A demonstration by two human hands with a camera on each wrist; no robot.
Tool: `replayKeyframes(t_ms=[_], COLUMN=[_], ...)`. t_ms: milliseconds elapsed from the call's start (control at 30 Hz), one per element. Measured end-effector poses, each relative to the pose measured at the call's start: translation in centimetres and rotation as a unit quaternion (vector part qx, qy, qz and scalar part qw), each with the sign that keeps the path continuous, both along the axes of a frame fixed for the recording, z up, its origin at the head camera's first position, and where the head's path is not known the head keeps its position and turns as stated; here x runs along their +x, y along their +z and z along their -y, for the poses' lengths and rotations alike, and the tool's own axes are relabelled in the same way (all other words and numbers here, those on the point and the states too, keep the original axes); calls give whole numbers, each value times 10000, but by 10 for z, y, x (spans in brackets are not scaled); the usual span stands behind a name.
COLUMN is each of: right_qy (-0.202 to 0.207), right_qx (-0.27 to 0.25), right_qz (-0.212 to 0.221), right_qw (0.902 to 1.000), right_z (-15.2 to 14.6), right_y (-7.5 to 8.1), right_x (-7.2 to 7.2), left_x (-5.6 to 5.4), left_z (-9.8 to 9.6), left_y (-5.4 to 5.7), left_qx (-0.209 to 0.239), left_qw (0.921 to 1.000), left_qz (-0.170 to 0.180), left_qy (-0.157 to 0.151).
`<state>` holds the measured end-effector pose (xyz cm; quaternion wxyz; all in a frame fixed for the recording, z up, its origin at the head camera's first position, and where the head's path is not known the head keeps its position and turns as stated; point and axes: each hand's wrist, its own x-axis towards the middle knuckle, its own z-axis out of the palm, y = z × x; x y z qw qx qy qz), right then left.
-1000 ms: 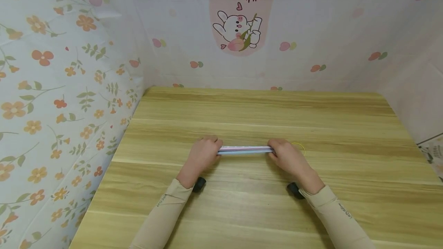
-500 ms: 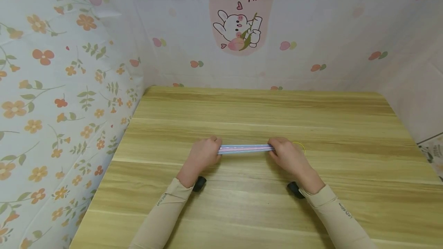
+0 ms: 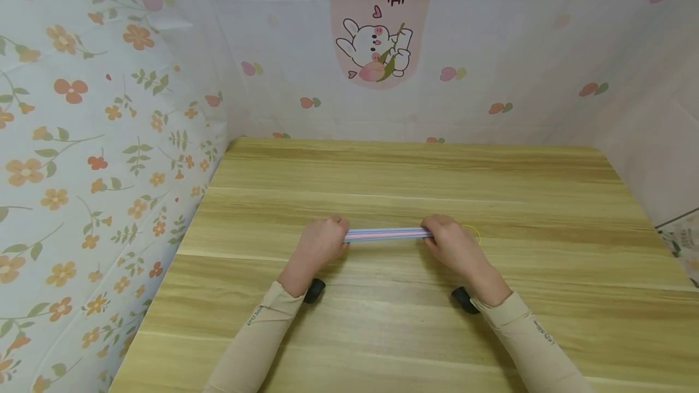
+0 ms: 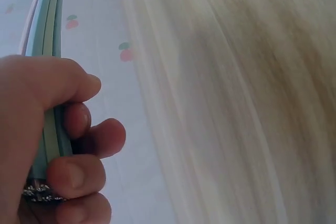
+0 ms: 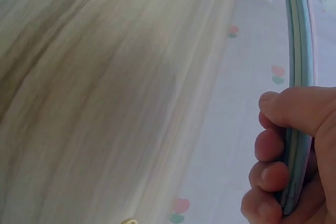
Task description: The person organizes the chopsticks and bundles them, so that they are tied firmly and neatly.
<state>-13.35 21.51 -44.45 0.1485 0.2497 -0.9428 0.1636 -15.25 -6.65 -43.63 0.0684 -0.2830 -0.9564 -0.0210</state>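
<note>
- Head view gives me the striped strip (image 3: 386, 234) stretched lengthwise between two hands, over the middle of the wooden table (image 3: 393, 332). I cannot tell from above how high it is held.
- Left hand (image 3: 322, 240) grips the left end, its fingers curled round it; on the left wrist camera I also see a silvery trim (image 4: 42, 191) under those fingers.
- Right hand (image 3: 453, 244) grips the right end the same way, and that end finishes close to the little finger. Just beyond this hand is a thin yellow loop (image 3: 479, 233); whether it is attached, I can't make out.
- My main worry: the strip looks layered, so uneven pressure from the two hands could make the layers slide out of line or fan apart.
- A hard outward pull could let the right end slip free, since little seems to stick out past the fingers there. Pushing inward could deepen the slight bow I see on the right wrist camera.
- Against the frame from a second ago, the strip has rolled a little: blue now edges a pink middle. It also slopes slightly farther away at the right, with the right hand shifted a touch far-left. Both grips hold as they did.
</note>
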Motion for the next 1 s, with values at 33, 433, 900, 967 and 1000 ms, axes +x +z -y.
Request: replayKeyframes(t_ms=[33,433,900,967,1000], right_qy=[38,351,283,263,252], right_qx=[-20,-542,-598,-587,-575], right_qz=[-21,-350,-301,-242,-221], right_qw=[10000,9973,9974,9976,9978], right_z=[0,3,10,10,9], right_y=[0,1,7,8,9], right_x=[0,-4,-4,-4,-4], left_x=[0,0,0,0,0], left_z=[0,0,-6,-6,-6], left_y=[0,1,3,4,4], left_qx=[-19,17,-23,-52,-79], left_qw=[10000,9999,9960,9956,9956], left_qz=[-18,-94,-576,-623,-647], left_qy=[12,140,688,694,679])
